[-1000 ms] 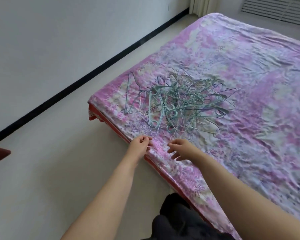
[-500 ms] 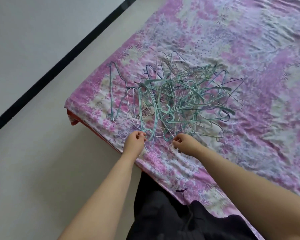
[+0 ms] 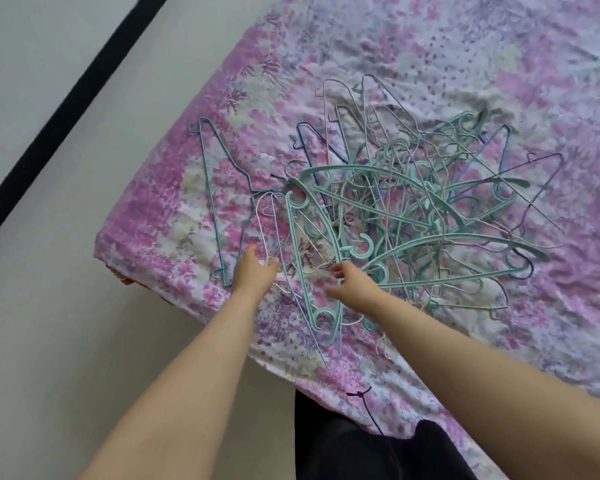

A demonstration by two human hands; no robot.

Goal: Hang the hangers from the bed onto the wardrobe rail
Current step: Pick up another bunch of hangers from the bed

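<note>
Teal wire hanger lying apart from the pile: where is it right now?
Head view: the teal wire hanger lies flat on the floral bedsheet, left of the hanger pile, near the bed's corner, just beyond the left hand.

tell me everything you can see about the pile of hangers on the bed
The pile of hangers is a loose tangle of thick teal plastic-looking ones and thin wire-like ones in teal, white and dark blue. They lie flat, crisscrossed, on the pink floral bedspread near the bed's corner. The left hand and right hand reach into its near edge; no hanger is clearly gripped.
</note>
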